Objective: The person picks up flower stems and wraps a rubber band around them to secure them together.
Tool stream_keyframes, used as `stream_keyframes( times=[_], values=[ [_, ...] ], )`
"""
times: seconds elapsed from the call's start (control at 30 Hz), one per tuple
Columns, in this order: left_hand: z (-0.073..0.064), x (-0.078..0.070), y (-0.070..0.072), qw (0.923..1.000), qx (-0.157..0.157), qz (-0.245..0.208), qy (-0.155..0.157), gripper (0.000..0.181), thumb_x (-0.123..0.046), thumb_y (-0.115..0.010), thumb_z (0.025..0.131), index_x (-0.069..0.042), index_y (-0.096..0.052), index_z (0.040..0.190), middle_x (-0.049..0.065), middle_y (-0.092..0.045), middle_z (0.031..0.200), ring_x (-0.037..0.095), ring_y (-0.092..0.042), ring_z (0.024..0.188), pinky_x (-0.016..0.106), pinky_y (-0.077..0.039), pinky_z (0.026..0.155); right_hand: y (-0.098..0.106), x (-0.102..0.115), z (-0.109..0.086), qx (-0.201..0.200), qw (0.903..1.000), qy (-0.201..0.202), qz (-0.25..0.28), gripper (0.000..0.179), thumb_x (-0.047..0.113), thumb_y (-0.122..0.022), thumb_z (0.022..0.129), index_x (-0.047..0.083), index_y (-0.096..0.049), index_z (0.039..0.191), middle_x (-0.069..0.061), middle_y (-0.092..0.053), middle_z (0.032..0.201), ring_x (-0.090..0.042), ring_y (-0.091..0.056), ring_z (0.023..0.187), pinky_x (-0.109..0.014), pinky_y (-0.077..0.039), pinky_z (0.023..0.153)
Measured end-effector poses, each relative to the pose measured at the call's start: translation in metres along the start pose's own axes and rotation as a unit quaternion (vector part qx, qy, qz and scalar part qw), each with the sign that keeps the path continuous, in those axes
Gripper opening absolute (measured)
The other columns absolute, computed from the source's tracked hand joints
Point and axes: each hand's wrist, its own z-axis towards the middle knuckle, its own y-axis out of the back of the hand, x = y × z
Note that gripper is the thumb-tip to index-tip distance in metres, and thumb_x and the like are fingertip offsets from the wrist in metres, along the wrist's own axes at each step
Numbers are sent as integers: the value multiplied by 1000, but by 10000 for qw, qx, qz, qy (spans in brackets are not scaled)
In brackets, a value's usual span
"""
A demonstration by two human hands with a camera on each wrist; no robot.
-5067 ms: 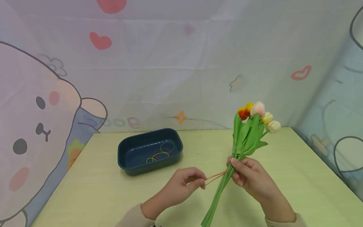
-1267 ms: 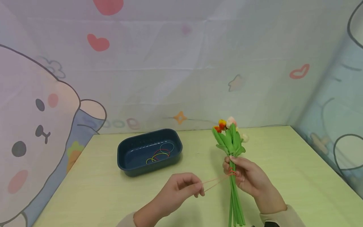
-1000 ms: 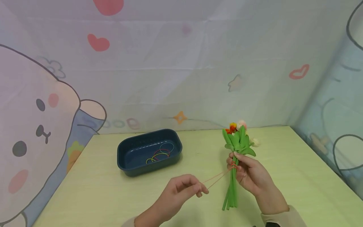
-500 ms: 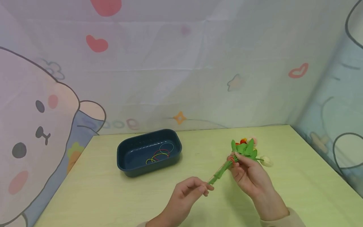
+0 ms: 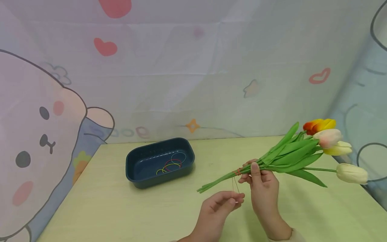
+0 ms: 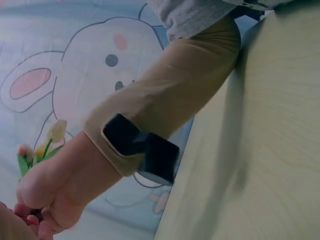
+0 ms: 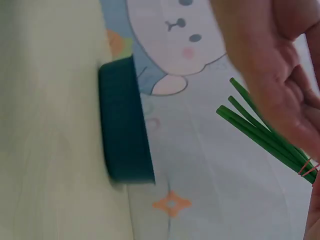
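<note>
A bunch of tulips [image 5: 290, 154] with red-orange, pink, yellow and white heads lies aslant in the air in the head view, blooms to the right. My right hand [image 5: 263, 190] grips its stems just below the leaves, thumb on top. A thin red rubber band [image 5: 237, 171] is wound round the stems beside those fingers. Below it, my left hand [image 5: 216, 210] pinches the band's stretched loop between thumb and fingers. Stem ends [image 7: 260, 132] and the band's red turns show in the right wrist view. In the left wrist view, tulip heads [image 6: 56, 131] appear behind a forearm.
A dark blue tray [image 5: 163, 179] stands at the back left of the pale table [image 5: 115, 201]. Several loose rubber bands [image 5: 172, 164], yellow, red and light blue-green, lie in it. A printed cloth backdrop [image 5: 169, 84] rises behind the table.
The bouquet has turned from upright to nearly sideways, blooms swinging right. More turns of the band now circle the stems. My left hand has moved right, below the stems, still pinching the loop.
</note>
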Motion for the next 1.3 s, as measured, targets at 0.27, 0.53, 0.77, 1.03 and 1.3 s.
stream_keyframes(
  times=[0.27,0.53,0.77,1.03,1.3],
  values=[
    [2,-14,9,9974,-246,-59,681,32,-14,-53,90,8,-55,113,9,-65,101,14,-60,98,32,-45,90,10,-20,12,1302,9564,2057,-1614,17,-2,-47,90,0,-62,84,0,-60,73,-8,-48,52,-20,-42,49],
    [1,-41,29,9867,295,1217,1036,31,-21,-56,88,5,-62,103,12,-66,88,10,-61,79,25,-46,75,21,-8,23,2266,9477,1365,-1785,18,3,-42,94,0,-59,86,0,-53,64,-7,-37,43,-24,-34,37],
    [-4,-47,35,9535,911,2866,196,22,-24,-55,90,-6,-66,84,10,-64,83,5,-55,79,20,-44,73,25,5,25,2787,9439,481,-1706,25,14,-41,96,-3,-55,83,3,-48,59,-11,-34,42,-27,-32,38],
    [-12,-42,40,9307,1317,3191,-1210,16,-19,-52,91,-11,-64,84,5,-65,79,2,-57,76,22,-48,73,28,15,28,2567,9518,-464,-1615,30,29,-45,94,1,-58,88,4,-55,65,-7,-38,46,-25,-35,41],
    [-12,-28,43,9046,1842,3193,-2140,11,-6,-50,91,-11,-59,88,2,-59,85,7,-54,84,20,-47,74,29,15,28,2644,9534,-990,-1065,27,28,-47,93,6,-59,84,6,-56,68,-3,-37,48,-19,-32,44]
  ],
)
